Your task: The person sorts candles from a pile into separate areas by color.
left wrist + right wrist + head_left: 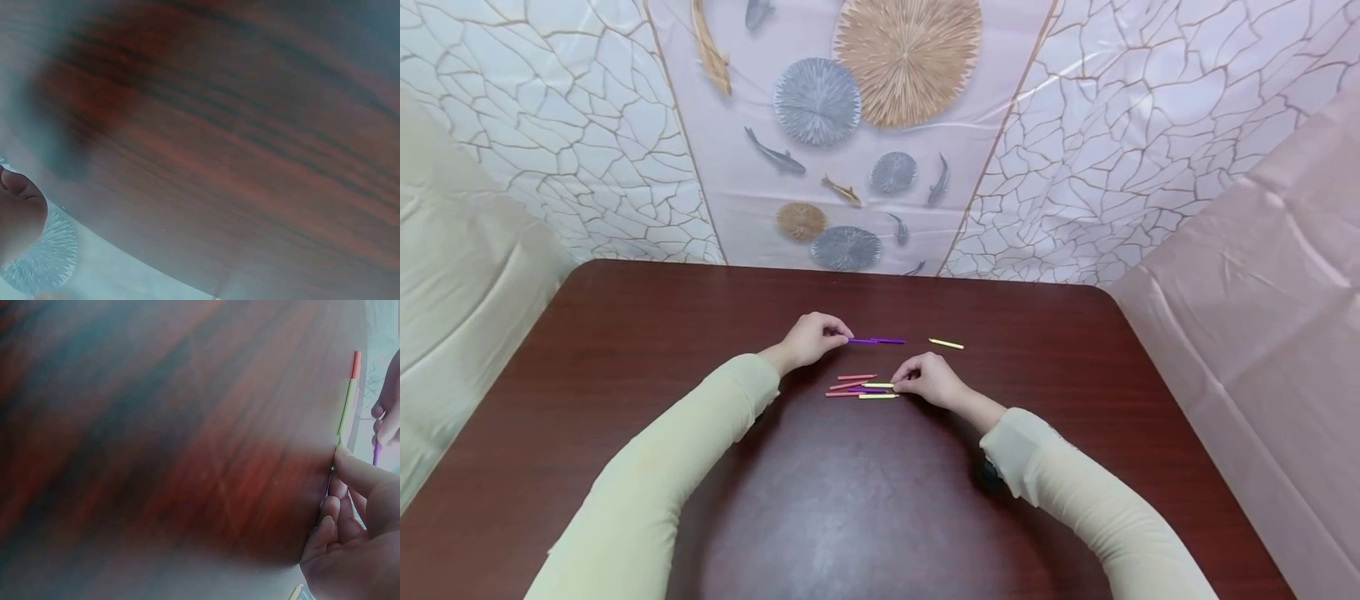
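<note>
At the far left a pale cloth [467,258] borders the dark reddish-brown tabletop [827,517], and a light sleeve [662,467] reaches in from the near edge toward the middle. From it comes the left hand [808,340], thumb and fingers pinching the left end of a purple stick [862,341] that points rightward. Nearer the person and slightly to the right is a small loose group of sticks, all lying roughly crosswise. Its left part is three red ones: an upper red stick [857,377], a middle red stick [847,385] set at a slant, and a lower red stick [845,394]. Among them and running right is a dark purple stick [872,391], partly covered by its neighbours. On the group's right side are an upper yellow stick [877,385] and a lower yellow stick [878,397]. Behind the group, a second purple stick [891,341] continues the line of the held one; their ends meet or overlap, though whether they touch cannot be told. Next comes the right hand [934,382], its thumb and fingertips gripping the right end of the upper yellow stick. Beyond this hand, farther back, a lone yellow stick [947,343] lies apart from the others. Another light sleeve [1090,492] follows, then a pinkish cloth [1262,333] along the right side.
</note>
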Available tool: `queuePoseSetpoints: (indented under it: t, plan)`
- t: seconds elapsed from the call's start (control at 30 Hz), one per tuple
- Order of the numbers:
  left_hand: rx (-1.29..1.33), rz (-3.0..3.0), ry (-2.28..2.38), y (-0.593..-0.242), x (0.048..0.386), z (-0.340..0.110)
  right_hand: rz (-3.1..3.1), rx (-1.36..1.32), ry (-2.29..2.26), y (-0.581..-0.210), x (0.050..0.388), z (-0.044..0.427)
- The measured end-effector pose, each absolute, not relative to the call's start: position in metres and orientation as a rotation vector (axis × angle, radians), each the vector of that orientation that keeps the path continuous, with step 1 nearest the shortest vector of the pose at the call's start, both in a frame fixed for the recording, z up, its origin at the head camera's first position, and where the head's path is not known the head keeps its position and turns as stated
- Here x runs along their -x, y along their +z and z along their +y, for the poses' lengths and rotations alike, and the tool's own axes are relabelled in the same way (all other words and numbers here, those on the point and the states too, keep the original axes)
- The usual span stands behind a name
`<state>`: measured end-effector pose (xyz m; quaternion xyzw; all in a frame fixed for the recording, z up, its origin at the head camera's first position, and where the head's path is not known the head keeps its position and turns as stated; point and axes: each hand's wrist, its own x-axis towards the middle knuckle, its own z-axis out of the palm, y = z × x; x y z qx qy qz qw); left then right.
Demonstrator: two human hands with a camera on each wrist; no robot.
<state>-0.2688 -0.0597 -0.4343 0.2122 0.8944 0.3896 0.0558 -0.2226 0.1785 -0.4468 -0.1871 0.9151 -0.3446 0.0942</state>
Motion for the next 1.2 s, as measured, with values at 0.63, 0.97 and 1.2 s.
queuePoseSetpoints:
  t: [0.63,0.97,1.2]
  plan:
    - [-0.630,2.696,1.134,-0.444,0.281,-0.040,2.694,0.563,-1.035,-0.450,0.221,0.176]
    - [-0.621,2.706,1.104,-0.450,0.283,-0.034,2.697,0.559,-1.023,-0.449,0.222,0.177]
    - [-0.546,2.713,1.105,-0.450,0.284,-0.031,2.712,0.574,-1.013,-0.450,0.223,0.179]
